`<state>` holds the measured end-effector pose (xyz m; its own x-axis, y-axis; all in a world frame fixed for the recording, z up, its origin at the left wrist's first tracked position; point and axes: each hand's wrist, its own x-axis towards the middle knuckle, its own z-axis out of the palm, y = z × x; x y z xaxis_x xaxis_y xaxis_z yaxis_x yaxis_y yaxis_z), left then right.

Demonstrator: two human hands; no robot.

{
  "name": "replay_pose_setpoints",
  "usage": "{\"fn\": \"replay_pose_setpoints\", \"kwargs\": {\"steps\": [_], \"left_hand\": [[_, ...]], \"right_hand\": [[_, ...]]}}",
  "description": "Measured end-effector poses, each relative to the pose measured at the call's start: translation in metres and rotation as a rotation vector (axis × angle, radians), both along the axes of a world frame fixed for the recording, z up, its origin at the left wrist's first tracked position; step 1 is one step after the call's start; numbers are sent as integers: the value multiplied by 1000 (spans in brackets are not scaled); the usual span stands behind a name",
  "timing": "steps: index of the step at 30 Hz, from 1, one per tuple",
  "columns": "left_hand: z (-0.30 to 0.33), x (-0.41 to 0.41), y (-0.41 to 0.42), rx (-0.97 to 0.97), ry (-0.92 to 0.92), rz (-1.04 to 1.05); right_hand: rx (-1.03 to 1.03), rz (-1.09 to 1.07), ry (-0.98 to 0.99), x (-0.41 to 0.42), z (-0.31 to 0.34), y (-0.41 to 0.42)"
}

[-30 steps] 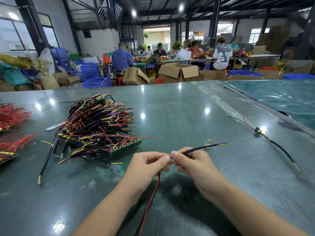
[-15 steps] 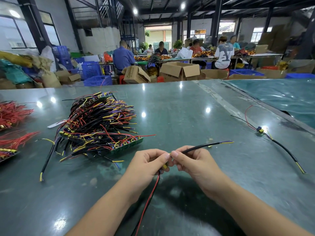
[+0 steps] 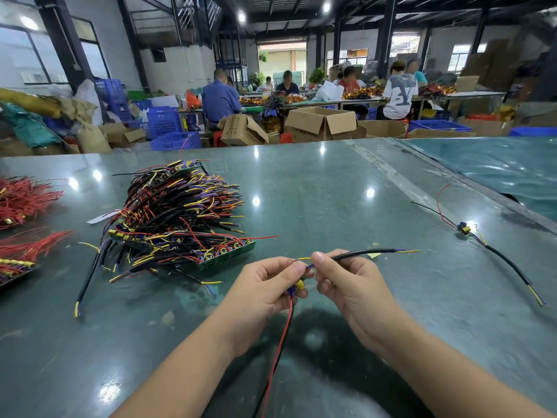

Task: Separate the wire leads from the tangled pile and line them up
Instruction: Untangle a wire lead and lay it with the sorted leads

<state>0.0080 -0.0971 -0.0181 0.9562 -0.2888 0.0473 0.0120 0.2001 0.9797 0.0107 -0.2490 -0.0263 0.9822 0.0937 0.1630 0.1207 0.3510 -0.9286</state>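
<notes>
Wire lead [image 3: 355, 254], pinched in left grip [image 3: 265, 285] and right grip [image 3: 346, 282], no legible writing

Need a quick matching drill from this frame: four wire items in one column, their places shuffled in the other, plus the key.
Things:
1. Big tangled pile of black, red, yellow and purple wire leads
2. Black sheathed wire lead with red tail
3. Lone black lead with blue-yellow connector
4. Bundles of red wires

Places:
A. Far left table edge
B. Lying alone at right on the table
C. Left of centre on the green table
D. In the grip of both hands: left hand, right hand

Pairs: 1-C, 2-D, 3-B, 4-A
</notes>
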Motion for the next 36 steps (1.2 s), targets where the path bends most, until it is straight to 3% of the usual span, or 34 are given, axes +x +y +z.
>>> {"fn": "replay_pose_setpoints", "kwargs": {"steps": [4, 10, 15, 19, 22, 25, 30, 36], "left_hand": [[0, 0, 2, 31, 23, 3], [4, 3, 4, -20, 101, 28], [9, 5, 9, -292, 240, -75], [14, 4, 12, -402, 215, -142], [9, 0, 8, -289, 66, -143], [6, -1, 0, -244, 69, -31], [10, 5, 3, -452, 170, 92], [7, 7, 6, -412, 207, 127]], "right_hand": [[-137, -208, -83, 3, 0, 1], [-74, -227, -45, 3, 2, -2], [160, -45, -33, -1, 8, -1], [328, -120, 30, -3, 11, -1], [173, -272, -44, -5, 10, 2], [-112, -338, -209, -12, 8, 7], [-388, -258, -490, -17, 2, 13], [-649, -67, -580, -16, -1, 8]]}}
